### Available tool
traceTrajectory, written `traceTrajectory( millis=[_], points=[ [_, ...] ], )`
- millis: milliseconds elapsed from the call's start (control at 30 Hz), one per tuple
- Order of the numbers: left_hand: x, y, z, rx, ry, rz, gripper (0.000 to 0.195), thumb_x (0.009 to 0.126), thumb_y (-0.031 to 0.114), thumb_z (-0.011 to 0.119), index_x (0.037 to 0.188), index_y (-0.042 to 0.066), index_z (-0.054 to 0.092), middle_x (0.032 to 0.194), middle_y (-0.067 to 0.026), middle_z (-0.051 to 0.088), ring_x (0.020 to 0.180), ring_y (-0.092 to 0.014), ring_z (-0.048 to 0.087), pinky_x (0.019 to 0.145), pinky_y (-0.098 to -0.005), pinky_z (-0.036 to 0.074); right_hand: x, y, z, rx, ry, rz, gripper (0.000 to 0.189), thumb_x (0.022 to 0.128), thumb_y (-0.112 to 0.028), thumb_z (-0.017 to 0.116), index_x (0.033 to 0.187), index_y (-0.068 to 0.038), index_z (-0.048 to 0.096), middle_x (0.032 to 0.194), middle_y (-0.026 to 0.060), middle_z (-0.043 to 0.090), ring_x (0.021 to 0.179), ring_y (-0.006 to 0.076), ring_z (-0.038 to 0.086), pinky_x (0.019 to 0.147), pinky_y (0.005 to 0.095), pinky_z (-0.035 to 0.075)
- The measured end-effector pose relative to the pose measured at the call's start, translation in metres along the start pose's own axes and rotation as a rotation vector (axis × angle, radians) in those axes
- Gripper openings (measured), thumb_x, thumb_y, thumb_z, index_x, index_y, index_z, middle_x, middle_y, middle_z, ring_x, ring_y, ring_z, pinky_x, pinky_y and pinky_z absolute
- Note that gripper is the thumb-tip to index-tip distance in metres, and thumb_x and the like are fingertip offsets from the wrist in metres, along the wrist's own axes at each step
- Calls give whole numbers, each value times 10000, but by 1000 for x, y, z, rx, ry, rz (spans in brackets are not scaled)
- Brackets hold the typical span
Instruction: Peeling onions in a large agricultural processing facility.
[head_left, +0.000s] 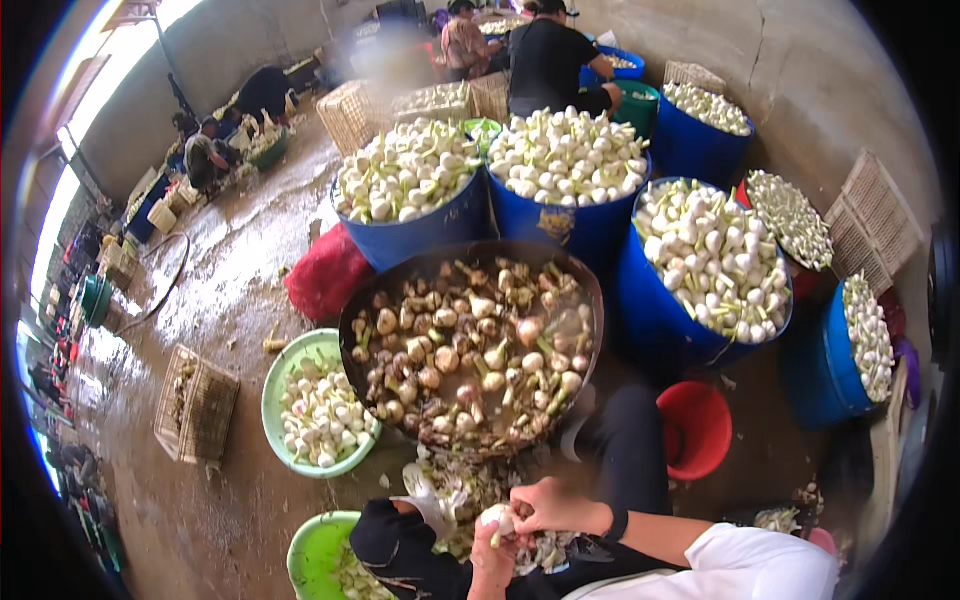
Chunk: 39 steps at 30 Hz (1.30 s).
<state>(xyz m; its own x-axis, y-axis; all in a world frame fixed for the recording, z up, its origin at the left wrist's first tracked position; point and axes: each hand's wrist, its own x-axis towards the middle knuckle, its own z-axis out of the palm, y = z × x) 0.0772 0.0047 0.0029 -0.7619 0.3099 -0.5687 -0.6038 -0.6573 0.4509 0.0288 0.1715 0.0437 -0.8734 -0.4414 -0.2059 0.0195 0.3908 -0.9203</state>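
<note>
A pale garlic bulb (498, 517) with a short stem is held between both hands, low in the head view. My left hand (493, 551) grips it from below. The fingertips of my right hand (551, 507), with a dark band on the wrist, touch the bulb's right side. Peeled skins (457, 480) lie beneath and beyond the hands. Further forward stands a wide dark basin (598, 300) of unpeeled, dirty garlic in murky water. Left of it, a light green basin (271, 405) holds white bulbs. A brighter green basin (307, 551) with garlic sits at the lower left.
Blue drums (420, 240) heaped with white garlic stand beyond the dark basin and to the right. A red bucket (712, 431) is right of my leg. A red sack (326, 274) and a wicker basket (210, 412) rest on the wet floor. Several people work farther back.
</note>
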Motion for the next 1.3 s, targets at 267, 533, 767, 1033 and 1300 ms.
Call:
traceTrajectory(
  millis=[267,533,767,1033,1300],
  points=[
    [-11,6,-8,254,79,-100,329,891,314,508,1134,92,510,1083,-86,538,864,-202,561,749,-333,475,4,24,12,-357,24,-177,291,712,-328,658,659,-72,533,589,138,564,593,345,590,524,419,468],
    [2,42,13,479,-191,63,482,694,140,676,1125,71,472,974,-20,479,884,-125,505,689,-292,488,29,29,-47,230,16,91,109,758,-100,626,810,-17,672,594,33,623,566,78,608,553,230,465],
    [4,39,10,385,-104,52,482,718,34,520,1191,54,431,873,-45,536,644,-111,520,559,-266,480,24,6,-19,41,-77,-152,313,775,-221,721,1010,-33,632,729,38,632,600,93,589,576,247,451],
    [3,32,12,232,-215,59,538,604,-65,487,1119,83,449,883,-46,536,606,-129,511,517,-251,418,17,0,-1,1073,-180,155,192,814,-45,639,669,-65,514,578,24,492,417,59,414,385,216,294],
    [4,29,12,676,33,468,460,623,-129,458,1056,17,504,988,-94,524,799,-217,552,730,-255,443,19,1,-3,720,14,223,189,813,-188,682,832,-65,540,663,31,547,513,33,435,453,195,333]
  ],
)
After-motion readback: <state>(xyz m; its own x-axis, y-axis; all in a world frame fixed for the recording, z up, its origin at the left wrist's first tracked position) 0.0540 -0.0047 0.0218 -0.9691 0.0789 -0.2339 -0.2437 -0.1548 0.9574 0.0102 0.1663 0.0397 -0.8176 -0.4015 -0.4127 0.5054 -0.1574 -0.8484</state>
